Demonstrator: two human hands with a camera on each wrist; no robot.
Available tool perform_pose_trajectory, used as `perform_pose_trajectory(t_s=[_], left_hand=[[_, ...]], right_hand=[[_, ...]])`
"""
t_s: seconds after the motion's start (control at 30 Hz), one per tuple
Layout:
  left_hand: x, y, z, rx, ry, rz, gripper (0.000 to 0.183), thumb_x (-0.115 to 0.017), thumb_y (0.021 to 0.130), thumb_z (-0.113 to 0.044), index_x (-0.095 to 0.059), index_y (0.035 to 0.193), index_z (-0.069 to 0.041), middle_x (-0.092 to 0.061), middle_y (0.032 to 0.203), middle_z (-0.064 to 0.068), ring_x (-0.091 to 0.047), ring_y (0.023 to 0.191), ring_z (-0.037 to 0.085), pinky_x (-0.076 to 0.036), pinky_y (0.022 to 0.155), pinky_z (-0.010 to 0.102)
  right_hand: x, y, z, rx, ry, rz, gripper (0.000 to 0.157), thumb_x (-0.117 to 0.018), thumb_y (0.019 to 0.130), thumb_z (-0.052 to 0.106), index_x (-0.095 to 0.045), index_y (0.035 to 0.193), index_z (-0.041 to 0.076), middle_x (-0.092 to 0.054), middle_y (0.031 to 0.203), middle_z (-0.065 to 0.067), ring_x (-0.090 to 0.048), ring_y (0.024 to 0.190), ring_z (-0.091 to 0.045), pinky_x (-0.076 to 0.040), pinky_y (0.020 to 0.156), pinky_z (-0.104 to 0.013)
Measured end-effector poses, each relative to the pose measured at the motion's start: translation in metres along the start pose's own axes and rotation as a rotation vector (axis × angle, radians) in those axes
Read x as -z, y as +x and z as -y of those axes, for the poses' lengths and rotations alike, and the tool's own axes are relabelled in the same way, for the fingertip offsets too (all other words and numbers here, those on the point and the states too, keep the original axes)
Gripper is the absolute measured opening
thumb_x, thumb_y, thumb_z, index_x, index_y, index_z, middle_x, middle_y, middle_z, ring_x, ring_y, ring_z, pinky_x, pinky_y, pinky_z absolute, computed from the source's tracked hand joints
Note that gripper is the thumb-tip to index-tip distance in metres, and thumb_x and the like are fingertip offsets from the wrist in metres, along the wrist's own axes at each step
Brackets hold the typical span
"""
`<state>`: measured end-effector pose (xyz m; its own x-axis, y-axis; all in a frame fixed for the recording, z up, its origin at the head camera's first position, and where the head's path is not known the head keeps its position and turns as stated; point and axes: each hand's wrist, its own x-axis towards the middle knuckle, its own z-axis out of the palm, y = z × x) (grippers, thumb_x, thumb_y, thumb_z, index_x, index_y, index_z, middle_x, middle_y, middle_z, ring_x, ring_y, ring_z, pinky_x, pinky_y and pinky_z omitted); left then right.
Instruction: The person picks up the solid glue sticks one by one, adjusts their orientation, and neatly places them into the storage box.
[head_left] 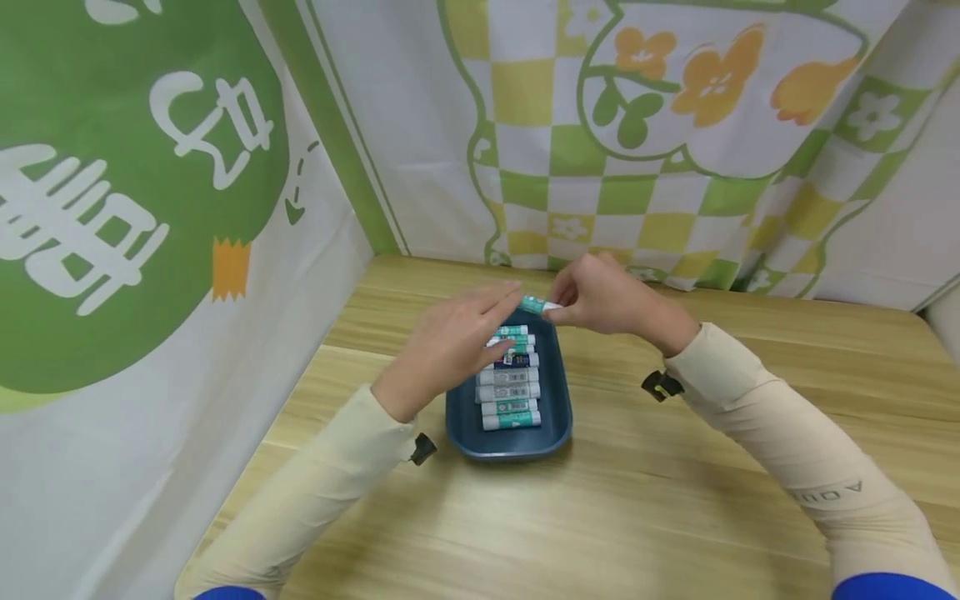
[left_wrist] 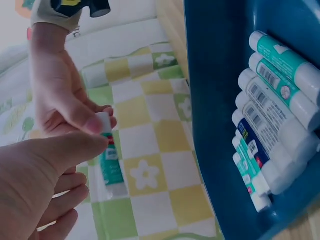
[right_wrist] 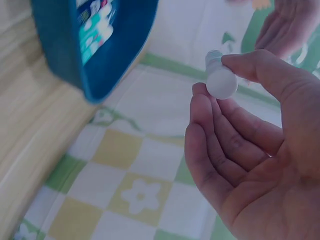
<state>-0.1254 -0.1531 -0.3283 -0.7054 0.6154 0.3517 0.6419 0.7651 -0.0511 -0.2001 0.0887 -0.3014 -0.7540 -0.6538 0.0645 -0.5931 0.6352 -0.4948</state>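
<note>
My right hand (head_left: 603,292) pinches a teal-and-white glue stick (head_left: 533,304) by its white end, between thumb and fingertips, over the far end of a blue tray (head_left: 562,417). In the right wrist view the round white end of this stick (right_wrist: 222,84) faces the camera. My left hand (head_left: 459,337) hovers above the tray's left side, fingers fairly straight, its thumb close to the held stick in the left wrist view. Inside the tray lies a row of several glue sticks, among them teal ones (head_left: 512,420), grey-white ones (head_left: 508,392) and a dark blue one (head_left: 517,360).
The tray stands on a wooden table (head_left: 675,467). Behind it hangs a checked, flower-printed cloth (head_left: 577,150), close to the table's back edge. A white and green cloth (head_left: 225,350) covers the left side.
</note>
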Motion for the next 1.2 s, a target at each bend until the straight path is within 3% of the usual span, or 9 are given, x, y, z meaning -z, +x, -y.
perform_pose_trajectory(t_s=[0.2, 0.33, 0.4, 0.5, 0.7, 0.83, 0.97, 1.07, 1.2], left_hand=[[-0.002, 0.009, -0.011, -0.083, 0.129, -0.121, 0.034, -0.08, 0.096, -0.023, -0.074, 0.127, -0.011, -0.078, 0.126, 0.003, -0.079, 0.104, 0.021, -0.065, 0.065, 0.032], [-0.004, 0.012, -0.014, -0.113, 0.186, -0.185, 0.002, -0.076, 0.097, -0.015, -0.076, 0.098, -0.014, -0.077, 0.086, -0.004, -0.066, 0.062, 0.01, -0.048, 0.046, 0.023], [-0.005, 0.012, -0.015, -0.113, 0.194, -0.203, 0.01, -0.074, 0.098, -0.014, -0.073, 0.088, -0.014, -0.07, 0.071, -0.006, -0.054, 0.053, 0.008, -0.04, 0.042, 0.022], [-0.004, 0.011, -0.014, -0.08, 0.123, -0.196, 0.009, -0.077, 0.097, -0.019, -0.075, 0.09, -0.014, -0.075, 0.075, -0.005, -0.059, 0.053, 0.008, -0.04, 0.042, 0.022], [-0.004, 0.008, -0.001, 0.118, -0.294, -0.259, 0.025, -0.082, 0.095, -0.023, -0.082, 0.114, -0.008, -0.084, 0.097, 0.006, -0.069, 0.058, 0.014, -0.048, 0.049, 0.024], [-0.003, 0.007, 0.005, 0.359, -0.811, -0.362, 0.027, -0.083, 0.093, -0.018, -0.081, 0.117, -0.004, -0.083, 0.109, 0.011, -0.08, 0.083, 0.016, -0.064, 0.075, 0.024], [-0.004, 0.006, 0.001, 0.577, -1.328, -0.505, 0.029, -0.079, 0.096, -0.014, -0.078, 0.121, 0.0, -0.081, 0.115, 0.013, -0.08, 0.106, 0.017, -0.064, 0.094, 0.03], [-0.005, 0.005, -0.005, 0.648, -1.57, -0.582, 0.029, -0.074, 0.1, -0.014, -0.075, 0.125, 0.001, -0.081, 0.117, 0.009, -0.078, 0.111, 0.016, -0.061, 0.103, 0.032], [-0.01, 0.003, -0.017, 0.693, -1.738, -0.651, 0.025, -0.067, 0.104, -0.013, -0.074, 0.126, -0.003, -0.083, 0.114, 0.001, -0.077, 0.114, 0.016, -0.058, 0.108, 0.035]], right_hand=[[-0.006, -0.009, 0.017, 0.023, 0.016, 0.003, 0.012, -0.08, 0.092, 0.023, -0.083, 0.087, 0.013, -0.082, 0.084, 0.001, -0.078, 0.078, -0.01, -0.066, 0.073, -0.032], [-0.008, -0.012, 0.023, 0.048, 0.022, -0.009, 0.01, -0.079, 0.091, 0.023, -0.083, 0.085, 0.016, -0.081, 0.082, 0.005, -0.076, 0.076, -0.007, -0.064, 0.071, -0.03], [-0.009, -0.013, 0.023, 0.061, 0.042, -0.013, 0.01, -0.08, 0.091, 0.024, -0.083, 0.086, 0.016, -0.081, 0.082, 0.005, -0.076, 0.076, -0.006, -0.064, 0.07, -0.029], [-0.009, -0.015, 0.019, 0.078, 0.101, -0.036, 0.011, -0.08, 0.092, 0.024, -0.083, 0.09, 0.013, -0.081, 0.083, 0.003, -0.076, 0.076, -0.008, -0.063, 0.069, -0.03], [-0.007, -0.021, 0.015, 0.083, 0.204, -0.147, 0.019, -0.083, 0.093, 0.026, -0.082, 0.105, 0.012, -0.082, 0.095, -0.001, -0.077, 0.084, -0.014, -0.065, 0.077, -0.039], [-0.015, -0.024, 0.017, 0.111, 0.239, -0.244, 0.025, -0.083, 0.094, 0.027, -0.081, 0.113, 0.011, -0.082, 0.103, -0.002, -0.077, 0.092, -0.016, -0.065, 0.084, -0.042], [-0.032, -0.026, 0.022, 0.201, 0.291, -0.396, 0.023, -0.084, 0.093, 0.022, -0.081, 0.112, 0.01, -0.082, 0.106, -0.004, -0.078, 0.095, -0.019, -0.065, 0.088, -0.04], [-0.047, -0.026, 0.025, 0.266, 0.35, -0.517, 0.022, -0.086, 0.09, 0.016, -0.081, 0.11, 0.008, -0.082, 0.106, -0.005, -0.078, 0.096, -0.022, -0.064, 0.09, -0.036], [-0.061, -0.022, 0.03, 0.329, 0.42, -0.626, 0.022, -0.087, 0.088, 0.011, -0.081, 0.108, 0.007, -0.082, 0.104, -0.006, -0.079, 0.094, -0.02, -0.064, 0.088, -0.03]])
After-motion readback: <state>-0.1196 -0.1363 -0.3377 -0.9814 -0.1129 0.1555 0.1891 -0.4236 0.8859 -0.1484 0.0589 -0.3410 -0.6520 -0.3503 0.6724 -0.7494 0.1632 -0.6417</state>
